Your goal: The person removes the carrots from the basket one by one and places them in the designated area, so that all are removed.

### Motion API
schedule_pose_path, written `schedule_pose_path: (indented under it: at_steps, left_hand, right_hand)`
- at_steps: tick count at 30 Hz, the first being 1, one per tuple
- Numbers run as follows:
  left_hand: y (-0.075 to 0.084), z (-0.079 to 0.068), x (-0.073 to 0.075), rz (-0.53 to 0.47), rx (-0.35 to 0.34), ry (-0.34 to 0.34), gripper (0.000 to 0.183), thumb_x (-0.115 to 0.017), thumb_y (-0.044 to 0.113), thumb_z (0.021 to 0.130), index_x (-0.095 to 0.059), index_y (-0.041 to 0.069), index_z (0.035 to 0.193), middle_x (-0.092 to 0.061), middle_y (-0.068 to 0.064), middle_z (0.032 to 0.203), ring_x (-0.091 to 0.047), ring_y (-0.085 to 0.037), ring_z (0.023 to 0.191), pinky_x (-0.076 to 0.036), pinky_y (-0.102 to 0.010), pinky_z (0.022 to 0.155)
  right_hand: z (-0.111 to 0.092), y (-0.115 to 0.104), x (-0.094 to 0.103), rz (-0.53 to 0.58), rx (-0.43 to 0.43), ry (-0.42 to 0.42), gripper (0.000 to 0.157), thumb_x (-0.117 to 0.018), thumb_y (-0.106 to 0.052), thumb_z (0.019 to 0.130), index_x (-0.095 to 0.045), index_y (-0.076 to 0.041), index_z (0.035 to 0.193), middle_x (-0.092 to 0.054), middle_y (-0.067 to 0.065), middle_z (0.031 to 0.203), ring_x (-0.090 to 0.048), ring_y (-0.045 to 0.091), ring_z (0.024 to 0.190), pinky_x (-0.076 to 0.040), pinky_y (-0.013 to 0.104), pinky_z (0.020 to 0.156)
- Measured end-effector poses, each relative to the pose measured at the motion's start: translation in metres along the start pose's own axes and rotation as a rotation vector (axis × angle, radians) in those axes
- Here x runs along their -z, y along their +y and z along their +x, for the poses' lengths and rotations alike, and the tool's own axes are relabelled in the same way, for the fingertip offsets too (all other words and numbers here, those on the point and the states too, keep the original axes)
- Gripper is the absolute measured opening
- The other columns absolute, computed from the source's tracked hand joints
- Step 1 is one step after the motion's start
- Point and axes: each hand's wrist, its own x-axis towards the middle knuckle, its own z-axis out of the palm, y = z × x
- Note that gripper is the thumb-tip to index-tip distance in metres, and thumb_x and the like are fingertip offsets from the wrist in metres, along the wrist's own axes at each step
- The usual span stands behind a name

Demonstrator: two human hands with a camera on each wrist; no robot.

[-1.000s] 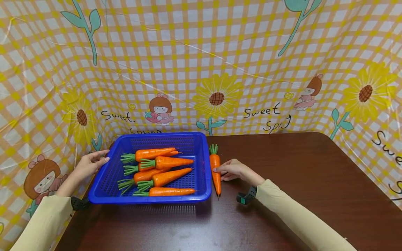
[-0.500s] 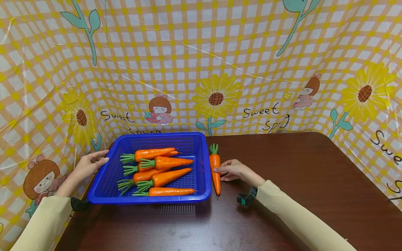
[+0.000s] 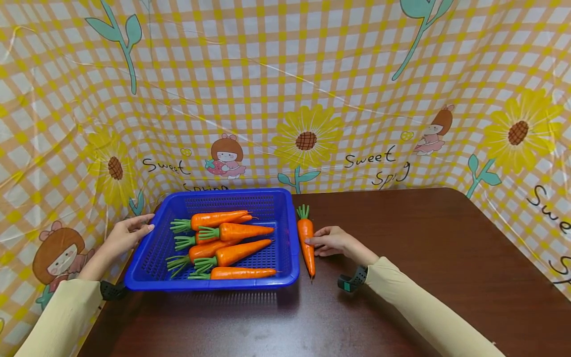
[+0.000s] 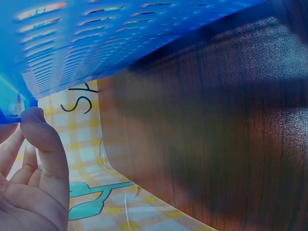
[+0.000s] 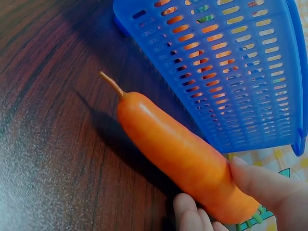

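Observation:
In the head view a blue plastic basket [image 3: 211, 283] stands on the left of the table with several orange carrots [image 3: 243, 253] inside, their green stalks pointing left. My left hand [image 3: 125, 235] pinches the basket's left rim; in the left wrist view the thumb [image 4: 45, 132] meets the rim's edge. Just outside the right wall, a single carrot [image 3: 307, 238] lies lengthwise, stalks away from me. My right hand [image 3: 333, 241] grips it from the right. The right wrist view has the thumb [image 5: 257, 180] on one side of this carrot [image 5: 168, 144] and curled fingers on the other.
The dark brown wooden table [image 3: 401, 238] extends right and toward me. A yellow checked cloth [image 3: 250, 89] with sunflowers and cartoon figures hangs around the back and sides. Both wrists wear dark bands, and the sleeves are pale yellow.
The thin tip of the carrot in my right hand has swung slightly to the right. My left hand and the basket stay in place.

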Motion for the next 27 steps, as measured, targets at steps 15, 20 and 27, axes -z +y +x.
schedule_pose_path:
  at_steps: [15,20,27]
  left_hand:
    - [0.001,0.001,0.0,-0.007,0.026,-0.001,0.057,-0.049,0.033,0.101,-0.038,-0.001,0.145,-0.055,0.0,0.074,-0.048,-0.015,0.053,-0.046,-0.031,0.052]
    - [0.003,-0.001,-0.001,-0.008,0.031,0.0,0.057,-0.049,0.032,0.101,-0.038,-0.002,0.145,-0.054,0.0,0.073,-0.047,-0.014,0.053,-0.046,-0.031,0.052]
    - [0.003,0.0,0.0,-0.01,0.032,0.0,0.057,-0.048,0.032,0.101,-0.038,-0.002,0.145,-0.056,-0.001,0.076,-0.048,-0.012,0.054,-0.046,-0.031,0.052]
  right_hand:
    - [-0.003,0.002,0.009,-0.016,0.025,0.007,0.057,-0.073,-0.027,0.085,-0.05,0.006,0.125,-0.071,0.012,0.098,-0.068,0.013,0.071,-0.058,0.028,0.068]
    - [-0.004,0.0,0.015,-0.013,0.023,0.021,0.057,-0.073,-0.029,0.085,-0.05,0.005,0.125,-0.069,0.014,0.1,-0.069,0.014,0.074,-0.058,0.029,0.07]
    - [-0.009,-0.005,0.021,-0.034,0.04,0.017,0.059,-0.071,-0.028,0.087,-0.048,0.006,0.129,-0.068,0.015,0.101,-0.069,0.016,0.079,-0.058,0.03,0.074]
